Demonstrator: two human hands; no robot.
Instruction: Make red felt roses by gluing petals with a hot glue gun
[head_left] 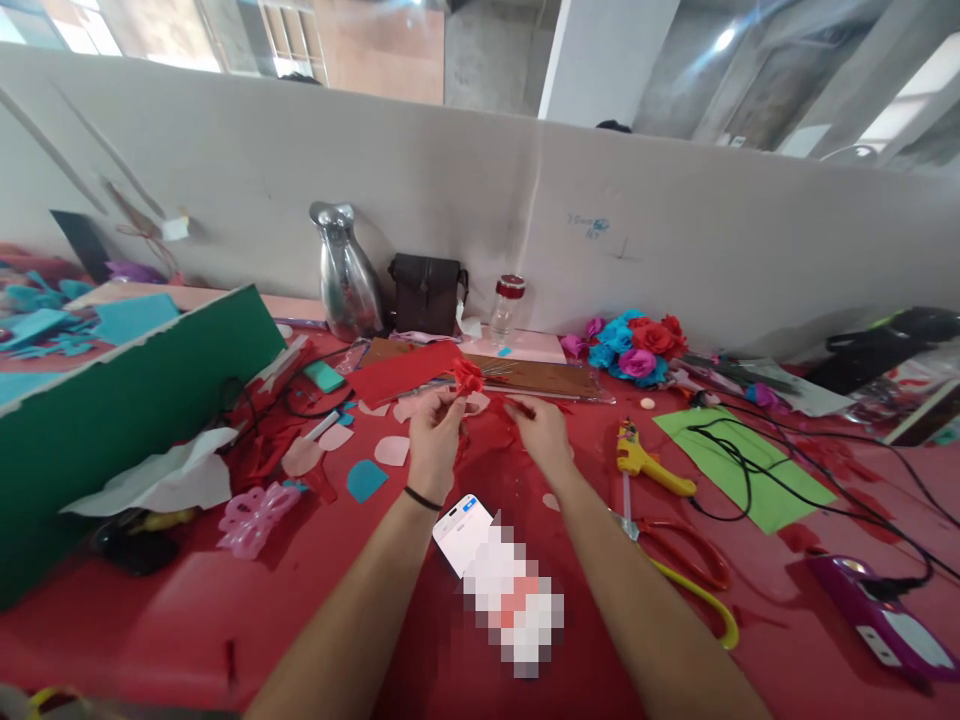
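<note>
Near the middle, my left hand [437, 440] is closed on a red flower [467, 376], which stands upright above the fingertips. My right hand [541, 432] is to the right of it, its fingers pinched near some red material on the red table [300, 620]; what they hold, if anything, is too small to make out. Behind the flower lie a flat red sheet [397, 374] and a brown strip [559, 379] with thin wires. Pink petal-shaped pieces [392, 451] and a blue one [367, 481] lie left of my left hand. A phone [461, 535] rests between my forearms.
On the right are a yellow glue gun [649, 464], red-and-yellow-handled pliers [686, 560], a green sheet [750, 465], black cables and a purple device [885, 615]. Finished flowers [637, 345], a jar [506, 308], a bag [426, 292] and a metal jug [346, 275] line the back. A green board [127, 420] stands left.
</note>
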